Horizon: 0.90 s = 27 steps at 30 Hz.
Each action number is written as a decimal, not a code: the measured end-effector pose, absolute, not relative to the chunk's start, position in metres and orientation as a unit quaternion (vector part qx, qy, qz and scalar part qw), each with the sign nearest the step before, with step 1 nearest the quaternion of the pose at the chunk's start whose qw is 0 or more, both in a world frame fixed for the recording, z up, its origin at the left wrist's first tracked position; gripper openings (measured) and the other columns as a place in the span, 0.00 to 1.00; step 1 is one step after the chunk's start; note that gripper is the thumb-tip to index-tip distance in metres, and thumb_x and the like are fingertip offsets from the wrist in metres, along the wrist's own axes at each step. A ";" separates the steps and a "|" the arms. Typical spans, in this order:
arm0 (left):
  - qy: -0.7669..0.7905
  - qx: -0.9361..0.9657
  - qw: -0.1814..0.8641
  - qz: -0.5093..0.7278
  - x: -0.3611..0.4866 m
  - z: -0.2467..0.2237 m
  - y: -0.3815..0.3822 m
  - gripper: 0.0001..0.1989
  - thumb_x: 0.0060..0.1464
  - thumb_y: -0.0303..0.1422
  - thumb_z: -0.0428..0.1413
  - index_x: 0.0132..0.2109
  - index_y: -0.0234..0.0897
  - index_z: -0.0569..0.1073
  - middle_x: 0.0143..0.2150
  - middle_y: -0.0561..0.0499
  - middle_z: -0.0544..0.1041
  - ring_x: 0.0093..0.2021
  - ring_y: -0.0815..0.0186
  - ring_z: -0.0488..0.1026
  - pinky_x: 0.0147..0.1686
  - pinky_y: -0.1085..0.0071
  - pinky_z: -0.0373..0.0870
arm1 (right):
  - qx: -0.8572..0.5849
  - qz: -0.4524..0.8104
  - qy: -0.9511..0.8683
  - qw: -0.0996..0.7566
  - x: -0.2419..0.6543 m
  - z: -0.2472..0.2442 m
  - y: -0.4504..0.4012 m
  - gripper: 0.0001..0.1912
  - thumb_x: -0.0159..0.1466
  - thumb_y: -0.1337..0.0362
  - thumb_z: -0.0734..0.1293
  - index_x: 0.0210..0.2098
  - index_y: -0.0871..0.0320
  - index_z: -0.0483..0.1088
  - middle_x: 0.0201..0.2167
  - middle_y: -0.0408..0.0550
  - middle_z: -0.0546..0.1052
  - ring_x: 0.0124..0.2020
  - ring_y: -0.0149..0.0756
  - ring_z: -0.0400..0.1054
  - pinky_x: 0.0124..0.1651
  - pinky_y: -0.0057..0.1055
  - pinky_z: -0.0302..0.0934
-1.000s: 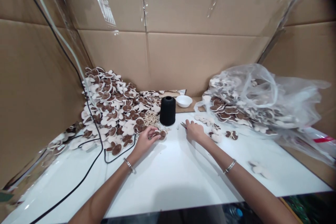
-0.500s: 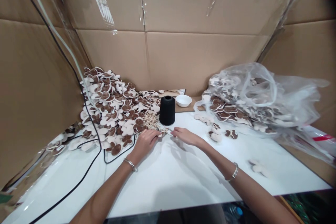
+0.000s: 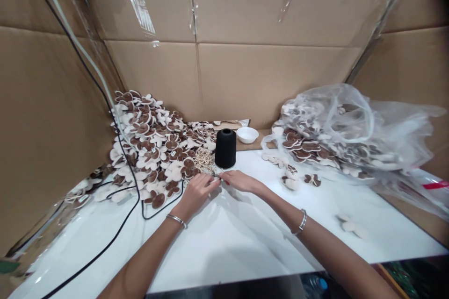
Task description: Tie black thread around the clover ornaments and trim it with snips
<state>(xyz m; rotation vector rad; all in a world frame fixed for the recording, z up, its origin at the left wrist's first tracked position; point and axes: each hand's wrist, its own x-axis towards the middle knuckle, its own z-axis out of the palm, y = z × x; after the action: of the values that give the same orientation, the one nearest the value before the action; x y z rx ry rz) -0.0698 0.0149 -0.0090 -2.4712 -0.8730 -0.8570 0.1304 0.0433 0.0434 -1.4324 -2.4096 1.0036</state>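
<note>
My left hand [image 3: 201, 188] and my right hand [image 3: 239, 180] meet at the middle of the white table, just in front of a black cone of thread [image 3: 225, 149]. The fingers of both are pinched together around something small between them that I cannot make out. Right behind my left fingers lies a heap of short cream cord pieces [image 3: 204, 160]. It borders a large pile of brown and white felt flower shapes [image 3: 150, 149] on the left.
A white bowl [image 3: 247, 135] stands behind the thread cone. To the right, a clear plastic bag [image 3: 354, 126] holds more flower shapes, with several loose ones [image 3: 312, 180] in front. A black cable [image 3: 115, 233] crosses the left side. Cardboard walls [image 3: 280, 70] surround the table.
My right hand has moved left, closing the gap to my left hand. My left hand has stayed nearly in place, and the view has shifted slightly.
</note>
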 end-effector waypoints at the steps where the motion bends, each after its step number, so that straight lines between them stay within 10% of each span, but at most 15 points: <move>1: -0.311 -0.879 0.200 -0.301 -0.069 -0.008 0.014 0.11 0.61 0.22 0.48 0.44 0.38 0.73 0.32 0.49 0.72 0.32 0.65 0.66 0.33 0.68 0.60 | -0.482 0.333 -0.807 0.075 0.129 0.045 0.044 0.22 0.69 0.57 0.50 0.34 0.60 0.71 0.35 0.52 0.77 0.37 0.41 0.68 0.43 0.32 0.58; 27: -0.369 -0.855 0.117 -0.344 -0.058 -0.010 0.005 0.13 0.63 0.25 0.46 0.46 0.38 0.74 0.31 0.48 0.72 0.32 0.64 0.68 0.34 0.69 0.64 | -0.488 0.349 -0.782 0.169 0.133 0.027 0.037 0.20 0.69 0.51 0.53 0.32 0.57 0.67 0.32 0.46 0.73 0.35 0.37 0.65 0.40 0.31 0.56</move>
<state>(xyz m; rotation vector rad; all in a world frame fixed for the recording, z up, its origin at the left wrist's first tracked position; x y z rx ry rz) -0.0579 0.0049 -0.0105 -2.5031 -1.0806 -1.0064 0.1330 0.0367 0.0274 -1.3868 -2.2234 0.9932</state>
